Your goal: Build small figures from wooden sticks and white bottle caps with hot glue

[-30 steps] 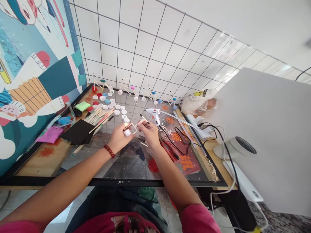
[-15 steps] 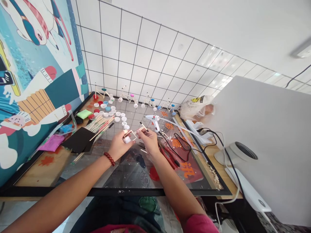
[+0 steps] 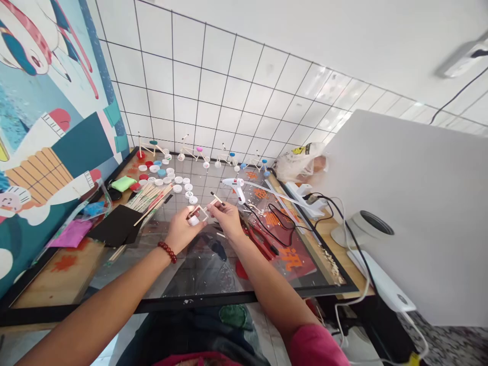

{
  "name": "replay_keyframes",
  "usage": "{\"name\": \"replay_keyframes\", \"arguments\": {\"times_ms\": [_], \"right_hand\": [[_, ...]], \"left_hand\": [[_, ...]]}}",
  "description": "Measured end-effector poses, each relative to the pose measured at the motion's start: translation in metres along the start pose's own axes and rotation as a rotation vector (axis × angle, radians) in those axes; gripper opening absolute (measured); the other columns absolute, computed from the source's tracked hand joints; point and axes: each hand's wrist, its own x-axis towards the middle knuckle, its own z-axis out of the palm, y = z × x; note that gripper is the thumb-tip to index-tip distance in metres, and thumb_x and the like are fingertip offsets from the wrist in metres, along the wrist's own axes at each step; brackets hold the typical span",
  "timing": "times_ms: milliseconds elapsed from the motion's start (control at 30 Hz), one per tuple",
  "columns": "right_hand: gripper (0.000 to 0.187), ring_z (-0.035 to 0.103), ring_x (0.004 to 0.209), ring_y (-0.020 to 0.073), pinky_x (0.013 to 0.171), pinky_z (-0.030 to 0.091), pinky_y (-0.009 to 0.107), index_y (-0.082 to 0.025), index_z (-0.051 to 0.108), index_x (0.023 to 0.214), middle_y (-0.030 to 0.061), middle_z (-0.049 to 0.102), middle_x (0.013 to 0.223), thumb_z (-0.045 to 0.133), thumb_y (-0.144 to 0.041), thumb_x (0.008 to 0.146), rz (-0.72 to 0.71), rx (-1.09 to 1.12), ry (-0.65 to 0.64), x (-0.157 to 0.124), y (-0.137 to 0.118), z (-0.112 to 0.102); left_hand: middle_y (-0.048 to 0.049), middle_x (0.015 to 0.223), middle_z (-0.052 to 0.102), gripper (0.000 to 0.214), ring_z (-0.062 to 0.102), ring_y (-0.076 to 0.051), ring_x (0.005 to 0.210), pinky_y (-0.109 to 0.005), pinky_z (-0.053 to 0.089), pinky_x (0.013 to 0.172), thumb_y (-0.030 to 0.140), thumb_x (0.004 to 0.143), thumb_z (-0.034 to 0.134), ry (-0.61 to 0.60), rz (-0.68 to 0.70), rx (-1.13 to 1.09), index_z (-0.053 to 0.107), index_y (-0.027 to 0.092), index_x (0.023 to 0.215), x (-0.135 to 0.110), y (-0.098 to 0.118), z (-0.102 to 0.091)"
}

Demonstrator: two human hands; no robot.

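Observation:
My left hand (image 3: 180,230), with a red bead bracelet at the wrist, is closed on a small wooden stick frame (image 3: 203,211). A white bottle cap (image 3: 193,220) shows at the frame's lower side, by the left fingers. Pinched in my right hand (image 3: 227,221) is a small stick piece with dark ends (image 3: 217,198). Its inner end is close to the frame; whether the two touch, I cannot tell. Both hands are above the glass-topped table. Just beyond the right hand lies a white glue gun (image 3: 235,188).
Loose bottle caps (image 3: 177,188), wooden sticks (image 3: 150,198) and black sheets (image 3: 114,226) lie to the left. Several small stick-and-cap models (image 3: 186,152) line the back edge. Red-handled pliers (image 3: 261,241), a black cord (image 3: 280,239) and a power strip (image 3: 305,201) are on the right.
The view has shifted slightly, so the table contents appear farther left. Both hands keep their hold on the frame and the stick piece, with little movement between them.

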Motion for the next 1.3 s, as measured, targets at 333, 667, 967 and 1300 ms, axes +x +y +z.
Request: {"name": "replay_keyframes", "arguments": {"times_ms": [333, 667, 967, 1300], "right_hand": [[0.025, 0.048, 0.059, 0.0128, 0.062, 0.041, 0.027, -0.019, 0.065, 0.066, -0.0023, 0.057, 0.061, 0.072, -0.042, 0.071, -0.058, -0.026, -0.017, -0.005, -0.013, 0.003], [0.025, 0.051, 0.061, 0.0141, 0.063, 0.042, 0.027, -0.019, 0.067, 0.068, -0.0010, 0.061, 0.063, 0.070, -0.042, 0.075, -0.080, -0.067, -0.035, -0.006, -0.011, 0.002], [0.022, 0.051, 0.062, 0.0129, 0.064, 0.041, 0.026, -0.018, 0.070, 0.072, -0.0015, 0.062, 0.065, 0.071, -0.040, 0.077, -0.087, -0.093, -0.039, -0.005, -0.003, -0.002], [0.024, 0.052, 0.062, 0.0138, 0.064, 0.042, 0.027, -0.018, 0.071, 0.072, -0.0016, 0.063, 0.065, 0.071, -0.042, 0.077, -0.072, -0.080, -0.033, -0.005, -0.001, 0.000]], "left_hand": [[-0.0037, 0.092, 0.070, 0.037, 0.065, -0.019, 0.077, -0.034, 0.052, 0.073, 0.030, 0.069, 0.073, -0.016, 0.097, 0.012, 0.062, 0.018, 0.102, 0.000, 0.002, 0.001], [-0.0018, 0.091, 0.067, 0.032, 0.065, -0.018, 0.085, -0.031, 0.052, 0.080, 0.023, 0.077, 0.065, -0.076, 0.196, 0.062, 0.059, 0.020, 0.108, -0.003, 0.009, 0.002], [-0.0006, 0.087, 0.066, 0.029, 0.065, -0.018, 0.083, -0.031, 0.052, 0.082, 0.026, 0.076, 0.067, -0.086, 0.168, 0.087, 0.060, 0.020, 0.104, -0.004, 0.010, 0.000], [-0.0016, 0.088, 0.067, 0.024, 0.064, -0.019, 0.086, -0.032, 0.052, 0.082, 0.027, 0.075, 0.066, -0.077, 0.165, 0.084, 0.060, 0.020, 0.098, -0.004, 0.010, 0.000]]}}
